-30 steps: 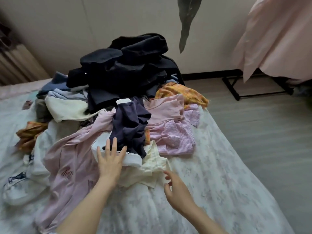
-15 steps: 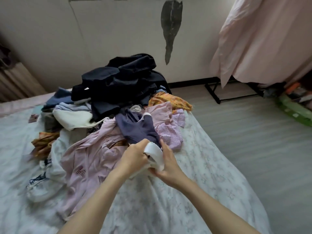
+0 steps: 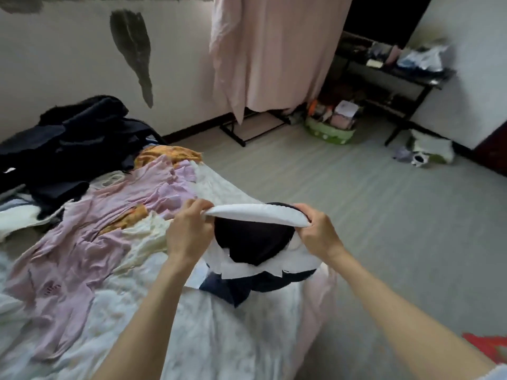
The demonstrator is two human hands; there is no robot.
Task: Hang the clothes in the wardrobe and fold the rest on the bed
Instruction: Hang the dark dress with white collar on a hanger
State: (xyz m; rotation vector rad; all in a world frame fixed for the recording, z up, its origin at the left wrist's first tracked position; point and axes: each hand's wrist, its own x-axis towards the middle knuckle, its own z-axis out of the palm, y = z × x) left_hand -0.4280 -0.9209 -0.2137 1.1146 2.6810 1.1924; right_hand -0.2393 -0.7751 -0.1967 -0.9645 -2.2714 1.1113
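The bed [image 3: 170, 333] now fills only the lower left, since the view has swung right toward the floor and a black table [image 3: 395, 69]. The clothes pile [image 3: 90, 193] has slid to the left edge. The navy garment with the white collar [image 3: 255, 237], bunched on the pile half a second ago, is now lifted clear above the bed's corner. The left hand [image 3: 189, 231] and right hand [image 3: 318, 231], then together, now grip opposite collar ends, spread apart.

We are now holding the navy garment [image 3: 252, 242] lifted off the pile [image 3: 90, 215], left hand [image 3: 189, 231] and right hand [image 3: 318, 231] stretching its white band apart.
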